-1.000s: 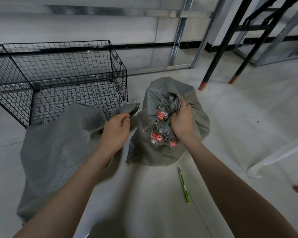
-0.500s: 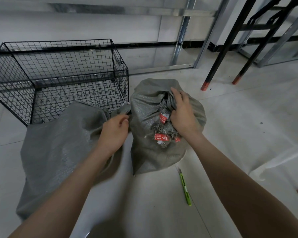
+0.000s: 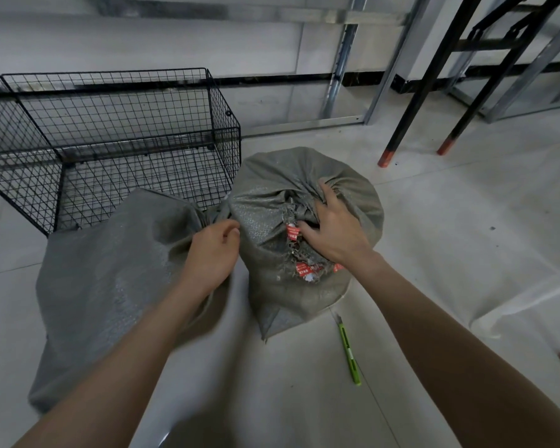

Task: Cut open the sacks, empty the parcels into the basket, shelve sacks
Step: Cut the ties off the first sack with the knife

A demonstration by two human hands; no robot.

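Note:
Two grey woven sacks lie on the floor. The right sack is full and stands more upright, with a ragged cut in its top showing parcels with red labels. My right hand grips the bunched cloth at that opening. The left sack lies slumped, and my left hand holds its gathered neck next to the right sack. A black wire basket stands empty behind the sacks at the left. A green utility knife lies on the floor, near my right forearm.
Black table legs with red feet stand at the back right, beside silver metal shelf uprights along the wall. A white curved leg crosses the floor at the right. Pale floor tiles surround the sacks.
The right sack has been pulled upright and to the left, closer to the left sack and the basket. My right hand has shifted higher on its bunched top. My left hand keeps its hold.

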